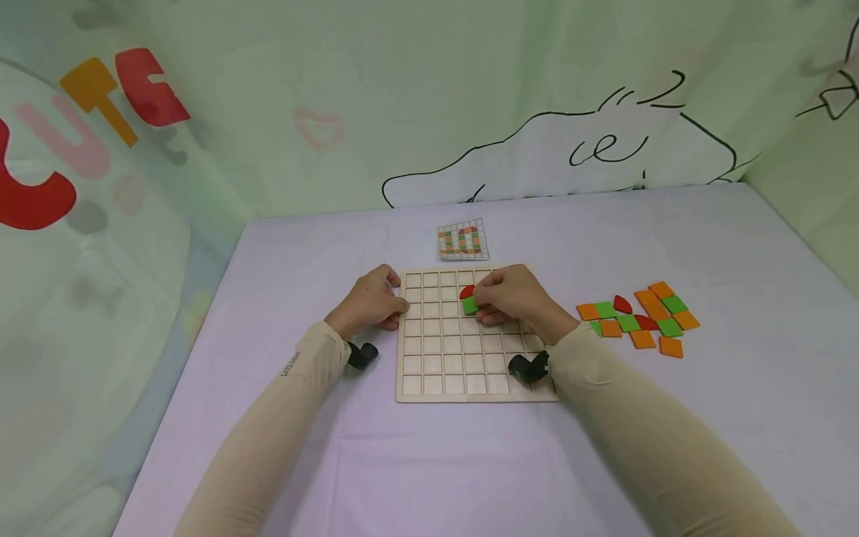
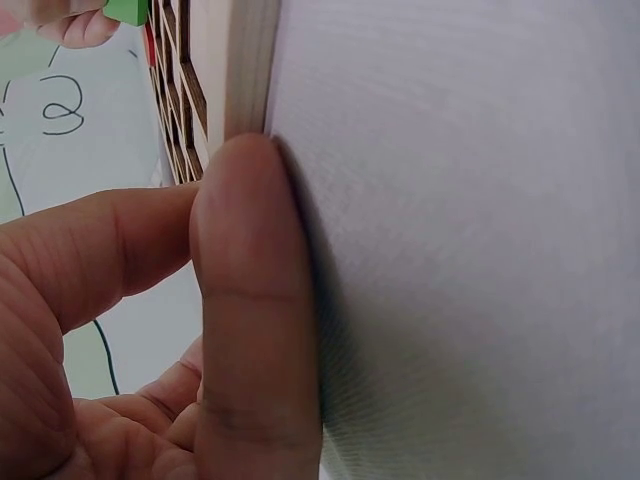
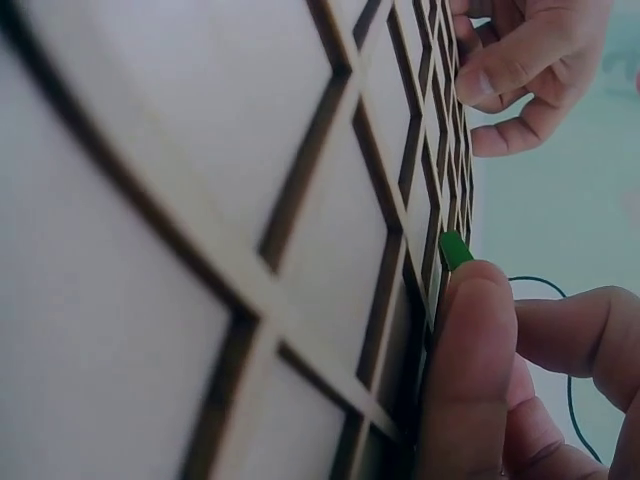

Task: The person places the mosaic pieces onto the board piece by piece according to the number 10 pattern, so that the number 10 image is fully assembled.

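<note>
A wooden grid board (image 1: 452, 344) lies flat on the table. My left hand (image 1: 369, 302) is at its left side; the thumb (image 2: 255, 250) presses the board's edge and the index finger reaches its rim. Over the upper part of the board, my right hand (image 1: 515, 297) pinches a green square tile (image 1: 469, 306) between thumb and fingers. Just above that tile, a red rounded piece (image 1: 466, 291) sits in the grid. In the right wrist view only a corner of the green tile (image 3: 455, 248) shows past the thumb. Whether the tile rests in its cell I cannot tell.
Behind the board lies a printed pattern card (image 1: 463, 240) with a coloured grid. Several loose orange tiles (image 1: 642, 339), green tiles (image 1: 669, 328) and red rounded pieces (image 1: 622, 304) are spread to the right. A printed curtain (image 1: 322, 89) hangs behind the table.
</note>
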A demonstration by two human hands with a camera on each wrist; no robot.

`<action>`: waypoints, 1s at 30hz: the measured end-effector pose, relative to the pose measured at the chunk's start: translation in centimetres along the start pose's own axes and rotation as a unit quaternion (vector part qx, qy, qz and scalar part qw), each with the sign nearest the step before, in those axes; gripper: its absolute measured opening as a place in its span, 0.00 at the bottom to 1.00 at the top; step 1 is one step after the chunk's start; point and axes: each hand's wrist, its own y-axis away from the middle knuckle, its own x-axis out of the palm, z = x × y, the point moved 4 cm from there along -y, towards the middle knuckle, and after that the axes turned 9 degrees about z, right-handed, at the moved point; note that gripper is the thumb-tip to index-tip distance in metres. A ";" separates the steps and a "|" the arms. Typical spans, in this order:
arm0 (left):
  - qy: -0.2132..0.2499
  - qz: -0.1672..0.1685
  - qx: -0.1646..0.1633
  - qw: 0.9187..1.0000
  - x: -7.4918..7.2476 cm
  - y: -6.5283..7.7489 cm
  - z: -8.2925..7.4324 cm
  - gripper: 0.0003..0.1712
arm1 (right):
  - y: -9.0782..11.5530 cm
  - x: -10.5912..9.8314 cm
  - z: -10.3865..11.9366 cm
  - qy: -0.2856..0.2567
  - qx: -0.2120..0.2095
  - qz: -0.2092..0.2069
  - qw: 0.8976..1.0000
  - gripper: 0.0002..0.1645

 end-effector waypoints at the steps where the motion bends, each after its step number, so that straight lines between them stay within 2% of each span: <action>1: 0.000 0.000 0.000 1.000 0.0 0.0 0.0 0.23 | 0.0 0.0 0.0 0.002 -0.001 -0.002 1.000 0.12; 12: -0.006 0.004 -0.004 1.000 0.3 -0.2 -0.4 0.23 | 0.3 -0.1 -0.1 0.023 -0.006 -0.029 0.999 0.09; 23: 0.002 0.006 -0.006 1.000 0.5 -0.3 -0.3 0.24 | 0.9 -0.4 -0.2 0.022 -0.015 -0.018 0.999 0.09; 27: 0.002 0.001 -0.009 1.000 0.3 -0.1 -0.1 0.24 | 1.8 -1.9 -0.1 0.036 -0.017 -0.026 0.999 0.12; 30: 0.002 -0.002 -0.010 1.000 0.1 0.0 0.1 0.25 | 2.8 -4.2 -0.1 0.062 -0.013 -0.050 0.997 0.15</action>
